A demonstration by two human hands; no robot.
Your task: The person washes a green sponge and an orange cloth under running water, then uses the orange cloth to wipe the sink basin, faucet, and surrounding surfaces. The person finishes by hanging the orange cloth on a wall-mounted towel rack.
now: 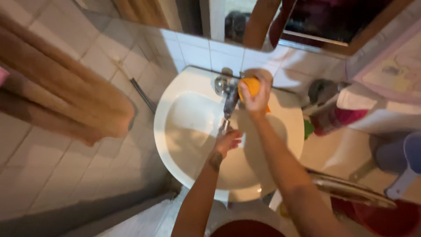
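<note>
- Far left, a brown towel (66, 94) hangs across the tiled wall (52, 175), filling that side of the view.
- Just right of it, a thin metal pipe (142, 94) runs slantwise down the tiles towards the basin.
- Centre now: a white washbasin (184, 131), round-fronted, its bowl bare on the left half.
- At the back of the bowl sits the chrome tap (229, 103), spout pointing down into the basin.
- The left hand (228, 141) is right under the spout tip, fingers bent loosely and touching nothing I can make out; whether that grip is shut, I cannot tell.
- Up beside the tap, the right hand (255, 94) has its grip clamped around an orange sponge (251, 85), pressed against the top of the tap at the basin's back edge.
- Right of the basin, a green object (308, 129) peeks past the rim.
- Further right, a grey and red bottle-like thing (329, 105) stands by the wall, blurred.
- Low right, a shiny metal rim (351, 191) crosses the corner, with a pale blue handle (403, 180) above it.
</note>
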